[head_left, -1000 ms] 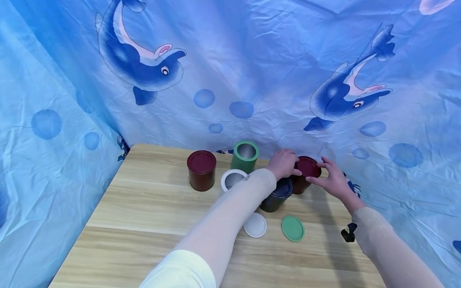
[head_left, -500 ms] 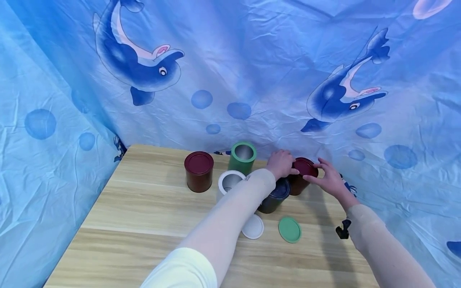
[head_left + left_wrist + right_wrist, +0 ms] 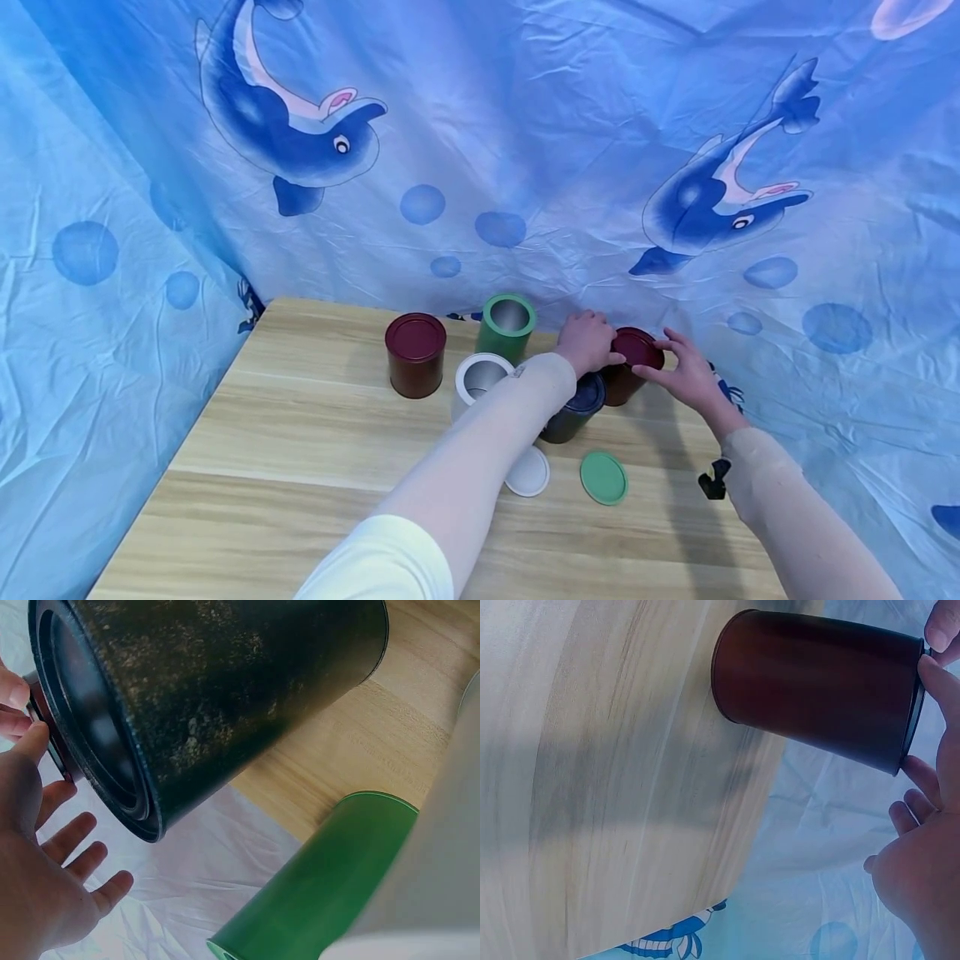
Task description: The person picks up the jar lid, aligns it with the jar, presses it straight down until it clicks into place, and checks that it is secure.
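A dark red can (image 3: pixel 619 387) stands at the back right with its red lid (image 3: pixel 636 345) on. My left hand (image 3: pixel 587 343) has thumb and forefinger at the lid's left rim, its other fingers spread apart. From the other side, my right hand (image 3: pixel 684 375) holds the rim between thumb and forefinger; in the right wrist view they span the lid end of the red can (image 3: pixel 817 686). Just in front stands a lidded black can (image 3: pixel 570 423), partly behind the left forearm. It fills much of the left wrist view and hides most of the red can there.
A second lidded red can (image 3: pixel 416 371), an open green can (image 3: pixel 504 343) and an open white can (image 3: pixel 461 404) stand left of the hands. A white lid (image 3: pixel 528 473) and a green lid (image 3: pixel 603 478) lie in front. A blue curtain (image 3: pixel 450 125) hangs behind the table.
The head view shifts slightly. Both hands stay at the red can's rim, and the cans and loose lids keep their places.
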`<move>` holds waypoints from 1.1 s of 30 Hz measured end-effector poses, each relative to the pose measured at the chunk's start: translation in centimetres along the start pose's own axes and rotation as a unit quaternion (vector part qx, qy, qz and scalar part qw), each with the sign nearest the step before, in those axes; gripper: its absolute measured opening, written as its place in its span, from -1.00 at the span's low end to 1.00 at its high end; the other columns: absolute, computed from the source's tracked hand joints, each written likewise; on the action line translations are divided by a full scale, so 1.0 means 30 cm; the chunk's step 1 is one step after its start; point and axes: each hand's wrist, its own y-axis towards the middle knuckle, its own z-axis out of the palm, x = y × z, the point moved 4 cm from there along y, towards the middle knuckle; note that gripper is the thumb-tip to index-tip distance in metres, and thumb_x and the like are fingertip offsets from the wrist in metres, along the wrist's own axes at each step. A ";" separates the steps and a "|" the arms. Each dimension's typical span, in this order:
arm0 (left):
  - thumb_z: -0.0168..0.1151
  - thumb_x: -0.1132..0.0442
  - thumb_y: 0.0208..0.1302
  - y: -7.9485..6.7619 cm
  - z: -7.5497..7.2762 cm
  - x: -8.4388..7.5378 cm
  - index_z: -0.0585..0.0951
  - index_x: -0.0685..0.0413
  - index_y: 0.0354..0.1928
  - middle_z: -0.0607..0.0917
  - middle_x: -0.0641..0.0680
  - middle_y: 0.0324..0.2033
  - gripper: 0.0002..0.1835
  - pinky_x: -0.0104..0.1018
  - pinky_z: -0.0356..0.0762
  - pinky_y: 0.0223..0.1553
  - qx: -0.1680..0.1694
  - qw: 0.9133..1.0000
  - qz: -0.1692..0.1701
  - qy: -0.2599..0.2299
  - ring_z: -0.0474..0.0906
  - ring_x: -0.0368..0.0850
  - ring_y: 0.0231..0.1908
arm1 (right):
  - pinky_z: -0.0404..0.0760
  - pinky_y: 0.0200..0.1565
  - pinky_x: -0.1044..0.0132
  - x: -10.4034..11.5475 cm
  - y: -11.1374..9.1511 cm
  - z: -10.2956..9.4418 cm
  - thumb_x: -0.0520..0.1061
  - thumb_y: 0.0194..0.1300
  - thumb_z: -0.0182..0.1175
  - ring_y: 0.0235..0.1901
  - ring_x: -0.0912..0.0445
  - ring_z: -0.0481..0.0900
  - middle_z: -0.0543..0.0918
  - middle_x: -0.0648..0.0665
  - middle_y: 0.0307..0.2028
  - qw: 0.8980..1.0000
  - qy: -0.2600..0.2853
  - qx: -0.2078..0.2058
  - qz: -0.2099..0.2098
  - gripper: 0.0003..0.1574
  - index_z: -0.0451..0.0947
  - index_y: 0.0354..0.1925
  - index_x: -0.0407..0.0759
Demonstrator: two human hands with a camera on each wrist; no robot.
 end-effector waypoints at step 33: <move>-0.04 -0.43 0.56 0.042 0.006 -0.020 0.55 -0.53 0.46 0.53 -0.16 0.41 -0.42 -0.05 0.39 0.40 0.004 1.000 0.006 0.026 0.40 -0.15 0.39 | 0.21 0.39 -0.57 -0.013 -0.004 -0.020 0.12 0.49 0.38 0.51 -0.60 0.08 0.13 -0.59 0.57 0.999 -0.021 0.005 -0.028 -0.10 0.39 0.48 -0.43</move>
